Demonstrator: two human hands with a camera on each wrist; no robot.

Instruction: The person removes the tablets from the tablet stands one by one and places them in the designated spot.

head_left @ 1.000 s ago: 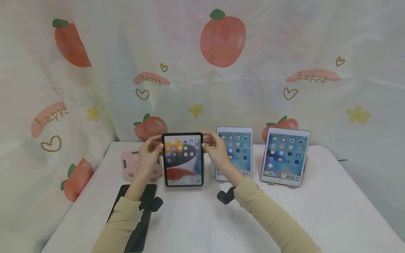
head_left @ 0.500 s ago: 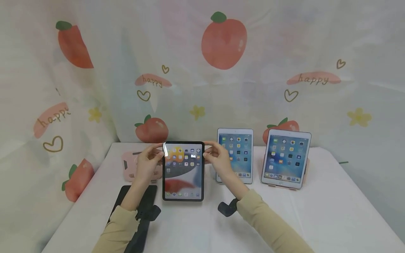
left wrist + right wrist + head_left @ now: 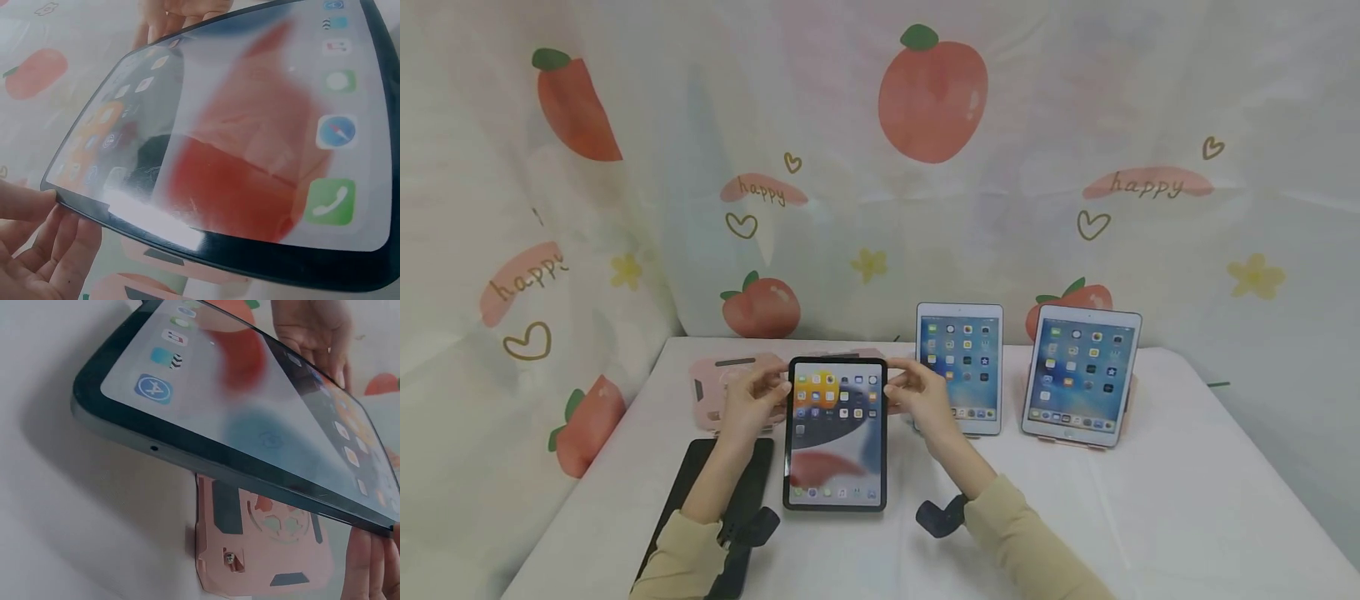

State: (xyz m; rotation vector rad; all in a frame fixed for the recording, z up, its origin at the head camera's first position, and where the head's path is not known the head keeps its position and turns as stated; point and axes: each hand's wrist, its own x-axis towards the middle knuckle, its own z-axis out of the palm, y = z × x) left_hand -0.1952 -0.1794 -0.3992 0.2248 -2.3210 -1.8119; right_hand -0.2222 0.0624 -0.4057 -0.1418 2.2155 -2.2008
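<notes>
A tablet with a black border (image 3: 835, 437) and a lit home screen is held upright, tipped back, between both hands. My left hand (image 3: 751, 402) pinches its upper left edge, thumb on the front and fingers behind, as the left wrist view also shows. My right hand (image 3: 925, 402) pinches the upper right edge the same way. Behind the tablet, the top of a pink stand (image 3: 868, 355) shows, mostly hidden in the head view; the right wrist view has this pink stand (image 3: 275, 562) below the tablet's edge.
Another pink stand (image 3: 706, 400) is behind my left hand. A black tablet (image 3: 752, 475) lies flat under my left forearm. Two white tablets, one in the middle (image 3: 962, 367) and one farther right (image 3: 1081, 375), lean upright at the back. A patterned curtain (image 3: 850, 225) hangs behind the table.
Both hands have brought the black-bordered tablet down and toward me, away from the back of the table. The top of the pink stand behind it has come into view.
</notes>
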